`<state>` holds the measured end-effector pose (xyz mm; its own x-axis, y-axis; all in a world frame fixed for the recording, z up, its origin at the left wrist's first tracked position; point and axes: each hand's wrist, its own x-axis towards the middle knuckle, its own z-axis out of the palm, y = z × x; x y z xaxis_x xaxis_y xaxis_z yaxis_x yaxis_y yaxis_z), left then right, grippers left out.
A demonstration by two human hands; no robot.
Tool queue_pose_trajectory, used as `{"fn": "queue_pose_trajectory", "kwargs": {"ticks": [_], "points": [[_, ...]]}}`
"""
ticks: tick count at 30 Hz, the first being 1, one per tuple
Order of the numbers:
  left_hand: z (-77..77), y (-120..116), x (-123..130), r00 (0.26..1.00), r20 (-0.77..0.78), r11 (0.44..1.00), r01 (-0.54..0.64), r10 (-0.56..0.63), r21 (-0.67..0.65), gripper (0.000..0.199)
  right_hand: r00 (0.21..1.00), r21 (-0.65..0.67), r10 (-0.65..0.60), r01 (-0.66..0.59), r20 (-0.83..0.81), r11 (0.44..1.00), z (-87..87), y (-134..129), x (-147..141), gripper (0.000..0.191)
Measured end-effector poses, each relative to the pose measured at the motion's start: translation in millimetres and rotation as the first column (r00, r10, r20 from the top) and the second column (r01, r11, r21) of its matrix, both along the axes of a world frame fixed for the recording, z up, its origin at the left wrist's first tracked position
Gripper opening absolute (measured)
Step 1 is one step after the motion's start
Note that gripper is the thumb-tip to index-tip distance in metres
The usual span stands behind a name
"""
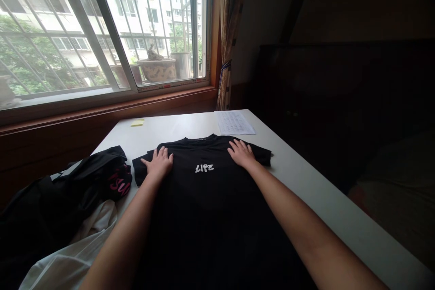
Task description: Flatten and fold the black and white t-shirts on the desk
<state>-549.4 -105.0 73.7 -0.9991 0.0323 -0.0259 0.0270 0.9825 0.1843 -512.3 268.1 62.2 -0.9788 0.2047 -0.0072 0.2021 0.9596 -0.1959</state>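
Note:
A black T-shirt [204,208] with small white lettering on its chest lies spread out on the white table [306,190], its collar toward the far edge. My left hand [159,162] rests flat near the shirt's left shoulder, fingers spread. On the right shoulder, beside the sleeve, my right hand [241,153] lies with its fingers apart. Neither hand holds anything. The lower part of the shirt runs toward me between my forearms and fades into shadow.
Dark clothes [78,186] with pink lettering are heaped at the left, over white fabric [68,263]. A printed sheet [234,122] and a yellow sticky note [137,123] lie near the far edge. A barred window [152,31] and curtain [229,36] stand behind.

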Motion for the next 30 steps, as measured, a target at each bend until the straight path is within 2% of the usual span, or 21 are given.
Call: {"fn": "queue_pose_trajectory", "kwargs": {"ticks": [6,10,13,17,22,26,30], "points": [[2.6,-19,-11,1.000,0.020,0.999,-0.012,0.012,-0.030,0.067,1.000,-0.008,0.020,-0.020,-0.007,1.000,-2.8,-11,-19,0.065],[3.4,-24,-15,1.000,0.028,0.999,0.008,-0.007,-0.045,0.068,1.000,-0.011,0.026,-0.026,-0.009,1.000,-6.9,-4,-19,0.067],[2.4,-28,-18,0.998,0.033,0.997,0.053,-0.051,-0.048,0.069,1.000,-0.006,0.015,-0.015,-0.005,1.000,-10.0,13,-12,0.070],[2.4,-37,-19,0.992,0.029,0.992,0.120,-0.119,-0.045,0.067,1.000,0.009,-0.029,0.029,-0.004,1.000,-12.4,50,4,0.073],[7.1,-45,-13,0.992,-0.017,0.990,0.124,-0.125,-0.064,0.065,0.993,0.018,-0.098,0.100,-0.064,0.995,-14.4,95,34,0.071],[11.0,-33,1,0.977,-0.102,0.979,0.176,-0.186,-0.101,0.059,0.972,0.020,-0.123,0.130,-0.202,0.991,-17.2,114,57,0.054],[12.5,-1,27,0.932,-0.158,0.943,0.310,-0.326,-0.118,0.051,0.934,0.005,-0.145,0.155,-0.327,0.988,-17.5,115,70,0.046]]}}
